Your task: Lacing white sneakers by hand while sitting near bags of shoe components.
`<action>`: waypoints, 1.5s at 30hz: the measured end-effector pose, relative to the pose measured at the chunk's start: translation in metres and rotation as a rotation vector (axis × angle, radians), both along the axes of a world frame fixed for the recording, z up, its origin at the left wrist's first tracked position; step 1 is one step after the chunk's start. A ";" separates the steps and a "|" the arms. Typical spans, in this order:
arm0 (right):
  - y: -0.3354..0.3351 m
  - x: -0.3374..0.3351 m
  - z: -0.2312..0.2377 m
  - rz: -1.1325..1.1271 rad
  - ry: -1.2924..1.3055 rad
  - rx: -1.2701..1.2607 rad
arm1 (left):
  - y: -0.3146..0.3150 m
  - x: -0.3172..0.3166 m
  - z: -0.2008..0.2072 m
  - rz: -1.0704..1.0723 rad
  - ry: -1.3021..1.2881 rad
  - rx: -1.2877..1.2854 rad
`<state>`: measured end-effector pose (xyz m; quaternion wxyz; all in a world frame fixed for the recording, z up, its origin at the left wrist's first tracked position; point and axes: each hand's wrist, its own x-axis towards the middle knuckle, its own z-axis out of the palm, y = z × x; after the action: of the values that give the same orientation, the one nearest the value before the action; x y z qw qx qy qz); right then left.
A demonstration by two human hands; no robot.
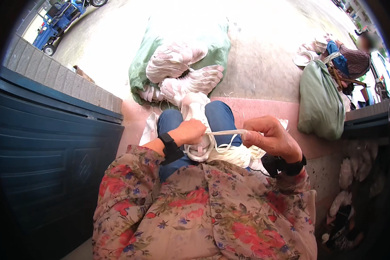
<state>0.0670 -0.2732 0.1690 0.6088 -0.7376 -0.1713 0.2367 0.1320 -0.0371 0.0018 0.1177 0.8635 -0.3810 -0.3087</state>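
Note:
A white shoe (198, 152) rests in my lap between my knees, its heel toward me. A flat, off-white shoelace (224, 132) is stretched sideways above it. My left hand (192, 131) is closed over the shoe's left side, at the lace's left end; its fingertips are partly hidden. To the right, my right hand (269, 135) pinches the other end between thumb and fingers. Loops of lace hang below the stretched part. A bundle of cream laces (233, 157) lies across my right thigh, beside the shoe.
Ahead of my knees stands a green sack (138, 71) with stacked pale shoe uppers (177, 60). Another green sack (320, 102) stands at right, near a seated person (353, 60). A blue door (56, 160) is at left. White shoe pieces (355, 167) lie at lower right.

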 end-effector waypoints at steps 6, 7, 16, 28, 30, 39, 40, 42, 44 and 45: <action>-0.004 0.000 0.000 -0.055 -0.005 0.097 | 0.009 -0.010 -0.009 0.100 -0.016 -0.216; -0.005 0.001 -0.001 -0.067 -0.005 0.099 | 0.010 -0.013 -0.013 0.089 -0.081 -0.229; -0.014 0.006 -0.021 -0.252 -0.118 0.189 | 0.035 -0.007 0.012 0.546 0.313 -0.546; 0.055 0.069 0.005 -0.181 -0.136 0.280 | 0.026 -0.002 0.118 0.180 -0.239 -0.917; 0.072 0.071 0.011 -0.072 -0.257 0.223 | 0.015 -0.005 0.118 0.217 -0.107 -0.994; 0.083 0.048 -0.050 -0.196 0.228 -0.004 | 0.037 0.012 0.117 0.682 0.004 -0.935; 0.097 0.042 -0.065 -0.172 0.135 -0.078 | 0.035 0.012 0.117 0.673 -0.016 -0.937; 0.114 0.034 -0.089 -0.163 -0.064 -0.107 | 0.028 0.010 0.117 0.650 -0.042 -0.941; 0.123 0.031 -0.103 -0.172 -0.058 -0.163 | 0.025 0.006 0.119 0.713 0.094 -0.980; 0.123 0.032 -0.105 -0.180 -0.003 -0.148 | 0.026 0.005 0.120 0.747 0.159 -0.999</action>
<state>0.0992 -0.1507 0.0637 0.5712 -0.7932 -0.0875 0.1919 0.1367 -0.0111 0.1220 0.6348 0.7536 -0.1419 -0.0946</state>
